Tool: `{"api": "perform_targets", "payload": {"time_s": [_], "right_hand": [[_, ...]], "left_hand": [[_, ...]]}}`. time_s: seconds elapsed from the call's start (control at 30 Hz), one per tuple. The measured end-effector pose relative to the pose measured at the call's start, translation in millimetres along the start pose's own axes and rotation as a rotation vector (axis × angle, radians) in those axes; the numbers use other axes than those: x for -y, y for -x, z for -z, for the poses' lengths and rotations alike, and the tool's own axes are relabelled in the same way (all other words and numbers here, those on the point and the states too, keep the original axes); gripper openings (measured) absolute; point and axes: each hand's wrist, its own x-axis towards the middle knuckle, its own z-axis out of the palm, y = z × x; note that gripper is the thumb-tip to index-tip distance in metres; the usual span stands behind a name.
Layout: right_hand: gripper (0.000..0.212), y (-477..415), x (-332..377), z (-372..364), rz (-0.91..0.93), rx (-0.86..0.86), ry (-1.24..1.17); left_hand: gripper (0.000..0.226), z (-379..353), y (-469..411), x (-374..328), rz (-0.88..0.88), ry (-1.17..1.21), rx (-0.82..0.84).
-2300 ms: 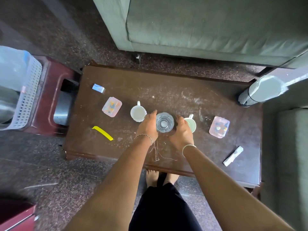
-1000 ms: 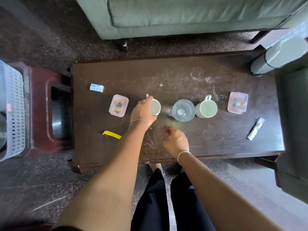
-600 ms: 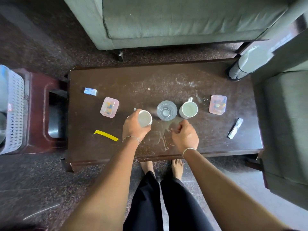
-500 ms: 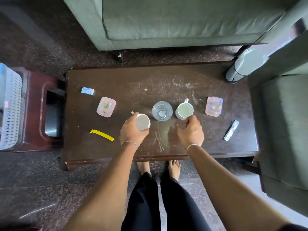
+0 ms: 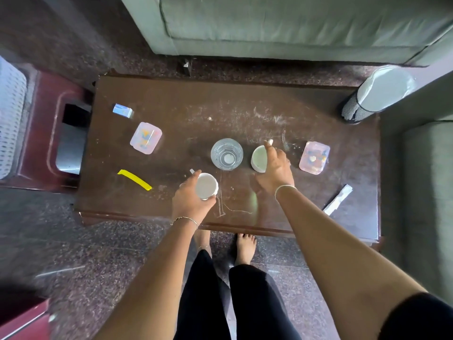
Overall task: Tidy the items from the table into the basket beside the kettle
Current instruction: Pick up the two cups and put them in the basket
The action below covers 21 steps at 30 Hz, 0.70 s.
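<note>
2 cups, both in hands: L hand (image 5: 190, 202) grips cup (image 5: 206, 186), R hand (image 5: 273, 171) grips cup (image 5: 258, 159); 1 glass (image 5: 226, 154).

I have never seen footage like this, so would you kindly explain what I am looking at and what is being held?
There is no machine here: a camera worn on a person's head looks down at their bare arms and a dark wooden table. The left hand holds a white mug lifted off the table. The right hand is closing on a second mug beside a glass of water. Also on the table: two pink lidded boxes, a yellow strip, a small blue packet and a white sachet. The white basket sits at the far left.
</note>
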Motion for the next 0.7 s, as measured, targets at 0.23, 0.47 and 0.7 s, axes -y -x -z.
{"api": "perform_targets", "payload": {"time_s": [0.23, 0.47, 0.7], "right_hand": [[0.082, -6.4, 1.6, 3.3, 0.056, -0.022, 0.066], [0.077, 20.5, 9.4, 22.5, 0.067, -0.048, 0.059], [0.077, 72.6, 31.9, 62.4, 0.104, -0.145, -0.053]], "left_hand": [[0.076, -3.3, 2.4, -3.8, 0.009, -0.002, -0.025], [0.075, 24.2, 14.4, -10.6, -0.016, -0.038, 0.009], [0.07, 82.3, 40.0, -33.4, -0.06, -0.012, -0.033]]}}
